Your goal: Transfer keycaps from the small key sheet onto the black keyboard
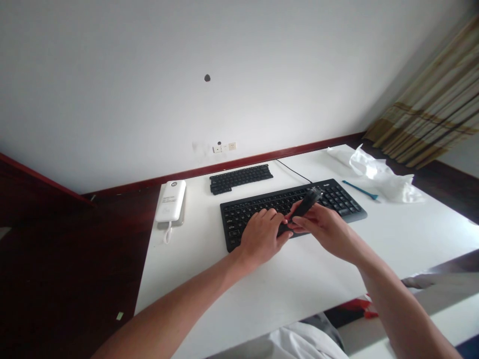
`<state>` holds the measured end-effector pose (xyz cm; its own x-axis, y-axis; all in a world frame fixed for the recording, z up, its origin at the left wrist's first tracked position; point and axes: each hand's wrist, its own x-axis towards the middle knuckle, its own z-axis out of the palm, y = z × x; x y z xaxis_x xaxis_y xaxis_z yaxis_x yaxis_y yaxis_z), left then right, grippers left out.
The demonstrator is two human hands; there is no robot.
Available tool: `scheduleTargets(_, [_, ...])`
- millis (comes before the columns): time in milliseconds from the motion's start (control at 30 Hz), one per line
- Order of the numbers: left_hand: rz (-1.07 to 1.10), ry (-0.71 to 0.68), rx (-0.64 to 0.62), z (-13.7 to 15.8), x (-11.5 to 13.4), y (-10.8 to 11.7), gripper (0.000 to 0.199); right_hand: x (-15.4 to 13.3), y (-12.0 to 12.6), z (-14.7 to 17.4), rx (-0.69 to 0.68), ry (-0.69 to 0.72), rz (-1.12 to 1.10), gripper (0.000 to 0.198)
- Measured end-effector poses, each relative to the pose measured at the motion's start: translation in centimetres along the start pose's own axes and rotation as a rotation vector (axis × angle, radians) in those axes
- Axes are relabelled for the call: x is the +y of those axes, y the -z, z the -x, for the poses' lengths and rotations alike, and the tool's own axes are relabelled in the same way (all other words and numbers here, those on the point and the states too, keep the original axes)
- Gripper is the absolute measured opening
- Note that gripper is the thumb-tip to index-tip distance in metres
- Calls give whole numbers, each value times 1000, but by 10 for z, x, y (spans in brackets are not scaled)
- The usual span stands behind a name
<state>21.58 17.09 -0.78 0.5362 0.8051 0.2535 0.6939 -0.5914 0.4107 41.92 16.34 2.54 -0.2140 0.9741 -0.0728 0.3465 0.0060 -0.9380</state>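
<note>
A black full-size keyboard lies at a slant on the white table. My left hand rests on its lower left keys, fingers flat and thumb held apart. Close beside it, over the lower middle of the keyboard, my right hand is closed around a thick black-handled tool. The tool tilts, its shiny butt end up and to the right. Its tip points down between the two hands, and I cannot make out what it touches.
A loose black key panel lies behind the keyboard. White power bank with a strap sits at left on a grey flat thing. At right lie a thin blue tool and crumpled clear plastic. A cable runs to the back edge.
</note>
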Motion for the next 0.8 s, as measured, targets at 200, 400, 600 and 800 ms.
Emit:
scheduleTargets(200, [54, 62, 26, -6, 1, -2, 14, -13, -9, 2, 54, 19, 183, 26])
scheduleTargets(400, [64, 67, 35, -6, 0, -4, 11, -18, -20, 18, 87, 78, 369, 23])
scheduleTargets(600, [-12, -2, 23, -4, 1, -2, 15, -18, -38, 42, 153, 181, 487, 20])
scheduleTargets(800, [-76, -28, 26, -2, 5, -1, 8, 0, -54, 56, 331, 190, 412, 21])
